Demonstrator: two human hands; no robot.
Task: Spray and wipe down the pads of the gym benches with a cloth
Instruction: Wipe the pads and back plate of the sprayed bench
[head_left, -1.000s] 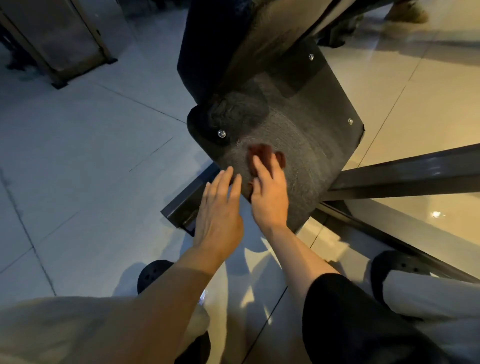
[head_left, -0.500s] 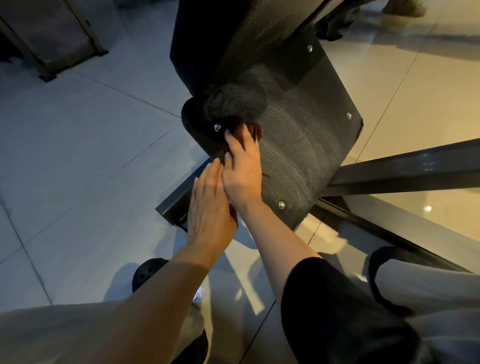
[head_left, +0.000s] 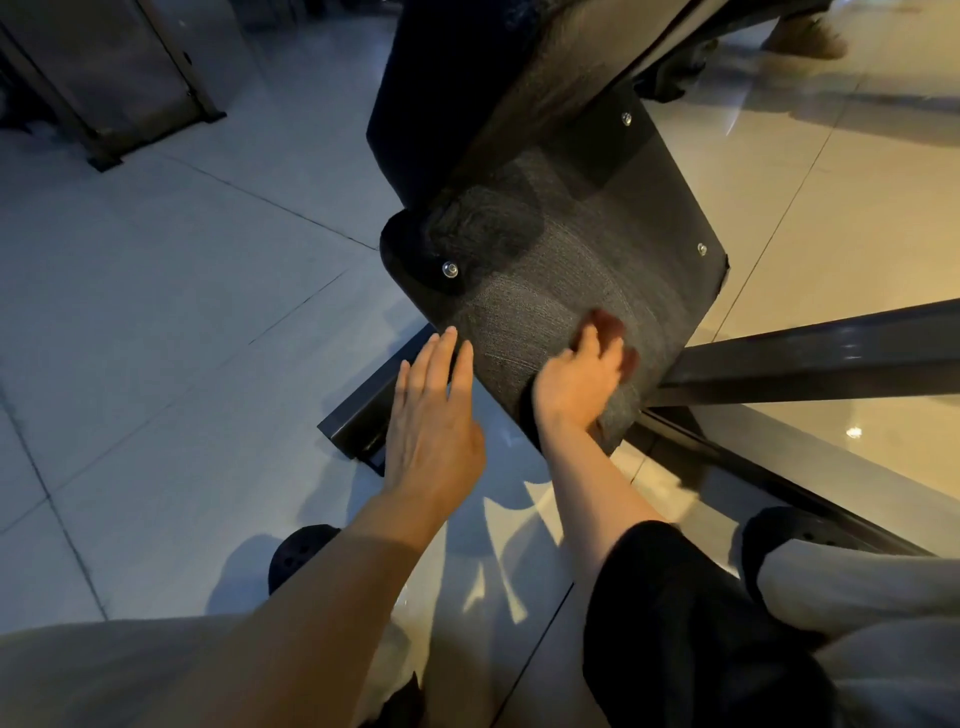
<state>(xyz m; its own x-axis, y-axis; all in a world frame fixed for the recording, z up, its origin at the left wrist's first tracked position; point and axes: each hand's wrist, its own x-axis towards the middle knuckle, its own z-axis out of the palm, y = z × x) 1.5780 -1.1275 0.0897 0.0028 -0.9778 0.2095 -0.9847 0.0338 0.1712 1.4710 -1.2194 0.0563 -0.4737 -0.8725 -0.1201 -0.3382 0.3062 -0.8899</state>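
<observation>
Gym bench pad (head_left: 561, 270), dark and textured, fixed by metal bolts (head_left: 450, 269) and tilted above a pale tiled floor (head_left: 156, 312). The right hand (head_left: 579, 382) presses a reddish-brown cloth (head_left: 605, 322) flat against the pad's lower part, fingers spread over it; only the cloth's edge shows past the fingertips. The left hand (head_left: 431, 415) is wide, fingers straight, resting at the pad's lower left edge and holding nothing. A black frame bar (head_left: 810, 358) runs off to the right. Dark shoes (head_left: 298, 556) stand below.
</observation>
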